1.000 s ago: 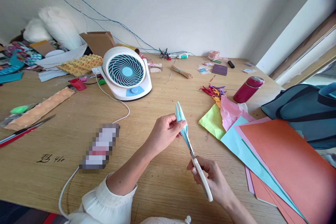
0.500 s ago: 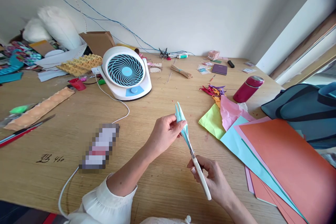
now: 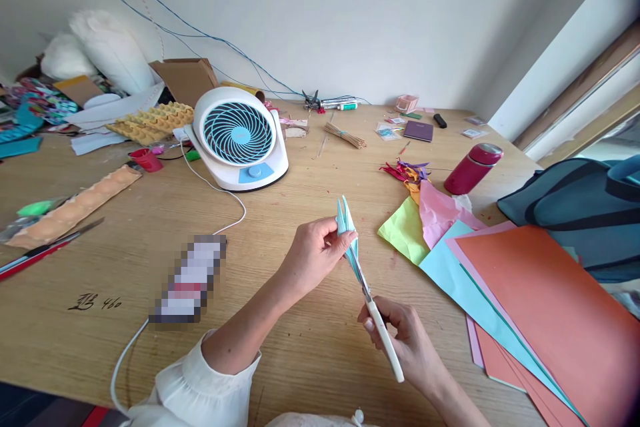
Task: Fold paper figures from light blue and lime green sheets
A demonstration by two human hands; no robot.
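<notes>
My left hand [image 3: 323, 245] pinches a folded piece of light blue paper [image 3: 345, 217] between thumb and fingers, its pointed ends sticking up above the fingertips. Wrapped round the white handle of a pair of scissors [image 3: 384, 337] is my right hand [image 3: 403, 340]. The blades reach up and left to the lower part of the paper, just under my left thumb. Whether they cut through it is hidden by the folds. Both hands are raised over the wooden table [image 3: 300, 360].
On the right lie coloured paper sheets [image 3: 555, 273], crumpled green paper [image 3: 407, 230], a dark pink flask [image 3: 473, 170] and a blue-grey bag [image 3: 570, 207]. A white fan [image 3: 240, 137] stands at the back left. A phone [image 3: 189, 280] with a white cable lies left of my arm.
The tips of the blue paper have shifted very slightly to the right. Both hands keep nearly the same pose and grip.
</notes>
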